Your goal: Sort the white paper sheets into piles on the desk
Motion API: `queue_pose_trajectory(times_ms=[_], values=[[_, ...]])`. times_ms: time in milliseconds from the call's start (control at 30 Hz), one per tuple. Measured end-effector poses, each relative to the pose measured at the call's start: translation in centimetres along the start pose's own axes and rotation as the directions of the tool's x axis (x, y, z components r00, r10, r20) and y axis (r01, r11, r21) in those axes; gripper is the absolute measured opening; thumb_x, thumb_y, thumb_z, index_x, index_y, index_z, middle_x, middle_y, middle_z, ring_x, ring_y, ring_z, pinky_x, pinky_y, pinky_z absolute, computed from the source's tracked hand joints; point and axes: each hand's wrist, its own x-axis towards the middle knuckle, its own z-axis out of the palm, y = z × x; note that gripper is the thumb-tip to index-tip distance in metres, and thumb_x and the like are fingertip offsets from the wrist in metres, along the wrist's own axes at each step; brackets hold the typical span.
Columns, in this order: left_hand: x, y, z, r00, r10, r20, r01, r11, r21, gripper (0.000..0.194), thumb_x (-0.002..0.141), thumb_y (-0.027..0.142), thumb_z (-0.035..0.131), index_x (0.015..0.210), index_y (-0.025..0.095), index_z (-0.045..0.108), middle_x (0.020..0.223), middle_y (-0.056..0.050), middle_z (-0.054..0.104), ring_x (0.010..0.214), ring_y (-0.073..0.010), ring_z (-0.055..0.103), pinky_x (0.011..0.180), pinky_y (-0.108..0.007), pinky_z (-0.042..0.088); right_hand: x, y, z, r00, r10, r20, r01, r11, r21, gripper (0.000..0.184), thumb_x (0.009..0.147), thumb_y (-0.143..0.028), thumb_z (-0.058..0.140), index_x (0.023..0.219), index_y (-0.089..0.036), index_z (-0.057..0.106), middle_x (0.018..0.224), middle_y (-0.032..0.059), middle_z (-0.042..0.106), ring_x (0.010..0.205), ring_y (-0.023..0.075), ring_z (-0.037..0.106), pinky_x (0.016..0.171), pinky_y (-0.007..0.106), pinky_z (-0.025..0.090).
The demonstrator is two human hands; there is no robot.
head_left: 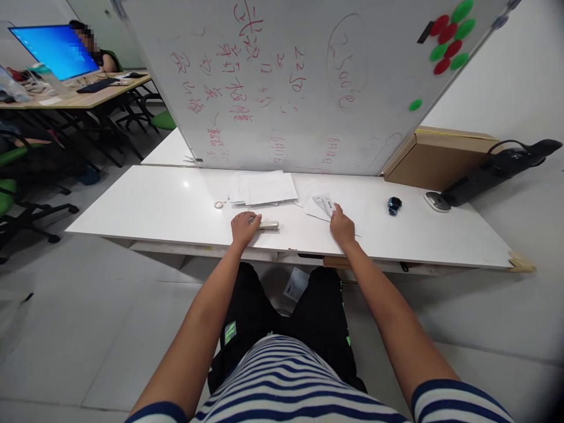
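My left hand [245,228] is closed round one end of a light-coloured stapler [269,225] that lies on the white tabletop [167,205]. My right hand [342,226] pinches a printed paper sheet [325,205], whose edge is lifted and curled. More white paper lies beneath that sheet, partly hidden by my fingers. Between and beyond my hands rests a stack of white papers [268,189]. Left of the stack is a small white round object with a cord [219,205], too small to name.
A whiteboard [308,76] with red writing and magnets stands behind the table. To the right are a dark watch [394,205], a computer mouse [437,201], a black cordless device [489,173] and a cardboard box [440,155]. A person sits at a desk [101,97] at far left.
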Motion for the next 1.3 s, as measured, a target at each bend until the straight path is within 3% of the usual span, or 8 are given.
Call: queue_pose_trajectory(times_ms=[200,333,667,1100,1300], values=[[-0.14,0.1,-0.06,1.0,-0.005,0.009,0.005,1.0,0.002,0.035,0.088,0.051,0.043,0.09,0.025,0.066,0.109,-0.003,0.067,0.111,-0.023,0.054,0.096,-0.035,0.036,-0.24,-0.13,-0.18,0.991,-0.135,-0.023,0.136,0.988,0.067,0.049,0.096,-0.036,0.028,0.136,-0.013,0.044,0.113,0.0155,0.062,0.104,0.0266,0.054,0.087,0.036,0.041],[-0.14,0.17,-0.03,1.0,-0.017,0.012,0.016,1.0,0.014,0.034,0.088,0.051,0.043,0.09,0.026,0.066,0.109,-0.003,0.067,0.111,-0.0234,0.053,0.097,-0.036,0.036,-0.28,-0.14,-0.55,0.982,-0.188,0.029,0.186,0.981,0.061,0.047,0.093,-0.041,0.038,0.13,-0.015,0.05,0.126,0.0132,0.056,0.116,0.0272,0.046,0.095,0.036,0.036],[-0.18,0.31,-0.23,1.0,-0.016,0.018,0.016,1.0,0.0,0.033,0.087,0.05,0.044,0.089,0.025,0.065,0.107,-0.003,0.067,0.11,-0.0234,0.054,0.096,-0.036,0.036,-0.11,0.35,-0.15,0.971,-0.238,-0.02,0.239,0.966,0.098,0.04,0.096,-0.037,0.032,0.111,-0.018,0.065,0.114,0.0093,0.06,0.105,0.0235,0.05,0.09,0.033,0.038],[-0.02,0.06,-0.05,1.0,0.007,0.001,-0.007,1.0,-0.004,0.033,0.088,0.049,0.044,0.089,0.025,0.066,0.106,-0.003,0.067,0.109,-0.0232,0.054,0.094,-0.035,0.037,-0.01,0.32,-0.13,0.974,-0.224,-0.022,0.225,0.972,0.063,0.044,0.098,-0.036,0.026,0.111,-0.016,0.063,0.111,0.0113,0.061,0.103,0.0248,0.05,0.089,0.034,0.037],[-0.07,-0.09,0.11,1.0,0.009,0.002,-0.009,1.0,-0.003,0.035,0.088,0.05,0.043,0.088,0.025,0.066,0.106,-0.003,0.067,0.109,-0.0233,0.054,0.094,-0.035,0.036,0.24,0.3,0.19,0.987,-0.159,-0.011,0.159,0.987,0.008,0.047,0.099,-0.033,0.017,0.101,-0.012,0.06,0.096,0.0145,0.061,0.09,0.0249,0.052,0.079,0.035,0.039]])
